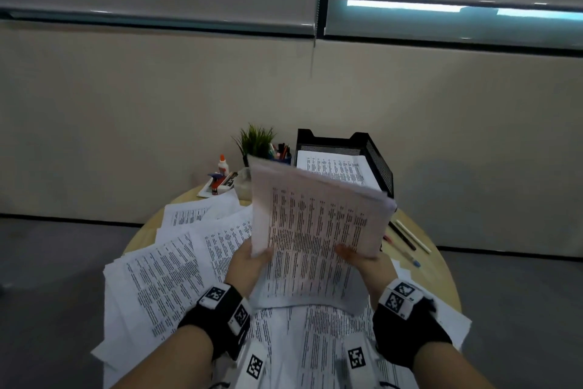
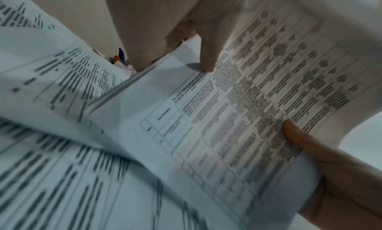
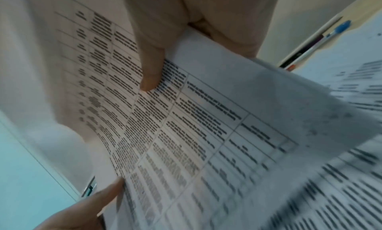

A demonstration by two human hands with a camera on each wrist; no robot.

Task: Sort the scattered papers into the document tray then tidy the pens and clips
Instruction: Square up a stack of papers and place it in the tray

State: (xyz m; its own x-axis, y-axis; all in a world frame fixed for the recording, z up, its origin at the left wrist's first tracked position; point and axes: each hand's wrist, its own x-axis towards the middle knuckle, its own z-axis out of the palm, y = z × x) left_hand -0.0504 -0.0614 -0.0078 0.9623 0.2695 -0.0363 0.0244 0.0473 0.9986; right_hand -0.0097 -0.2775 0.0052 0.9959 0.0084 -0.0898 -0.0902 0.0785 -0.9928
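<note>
We hold a bundle of papers (image 1: 318, 228) lifted off the counter (image 1: 441, 265), tipped up toward us. The left hand (image 1: 249, 265) pinches its lower left corner, thumb on the printed face and fingers behind; the right hand (image 1: 362, 259) pinches the lower right edge the same way, as the right wrist view shows with the thumb (image 3: 151, 73) pressed onto the top sheet. Both grips close on paper, neither spread.

The document tray (image 1: 375, 161) stands at one o'clock from the bundle, at the far edge of the counter, with a few sheets already in it.

What could go wrong, as we judge it:

- The bundle's edges are not square (its far corner fans out), so sheets may slide free on the way over, since only the lower edge is pinched.
- The stack bows between the two grips; too loose a pinch lets the middle sag and spill onto the scattered papers (image 1: 164, 275) at eight o'clock.
- The pen cup (image 1: 280, 153) and small plant (image 1: 255, 139) sit just beside the tray at eleven o'clock, and a wide swing of the far edge could knock them.
- The loose pens (image 1: 407, 237) at three o'clock lie near the counter's edge; a trailing sheet could sweep them off.
- An uneven stack may catch on the tray's mesh wall.
</note>
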